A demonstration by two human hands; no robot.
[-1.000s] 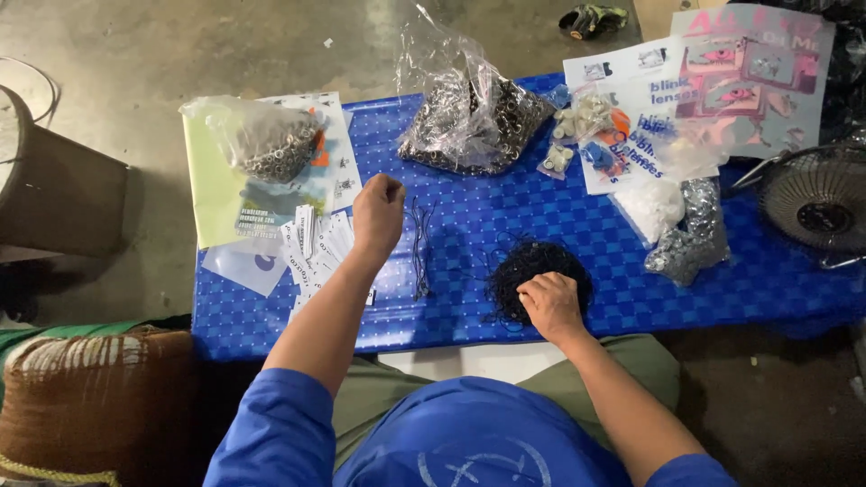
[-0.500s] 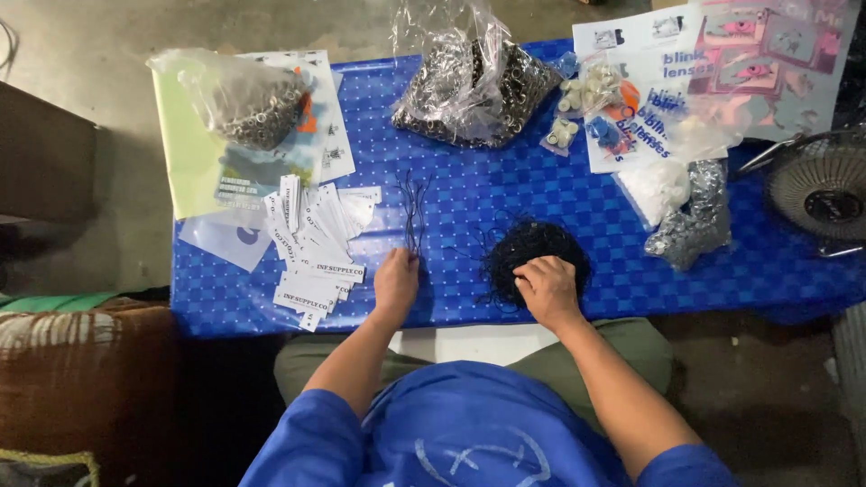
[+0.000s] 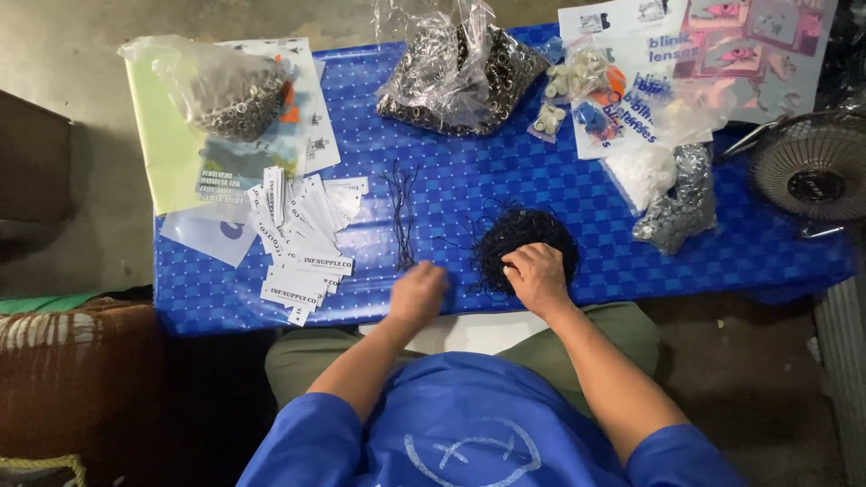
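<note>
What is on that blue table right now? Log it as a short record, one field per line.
surface: blue checkered table
left hand: at the near edge, just below a few laid-out black strings, blurred
right hand: fingers resting on the tangled pile of black strings
left of the hands: fanned white paper tags
far left: clear bag of metal rings on paper sheets
far centre: larger clear bag of dark rings
right: printed sheets, small bags of silver parts, a fan

Even overhead light, glare on the clear plastic bags [image 3: 456, 68], left hand [image 3: 417, 293] perhaps motion-blurred, dim floor corners.
</note>
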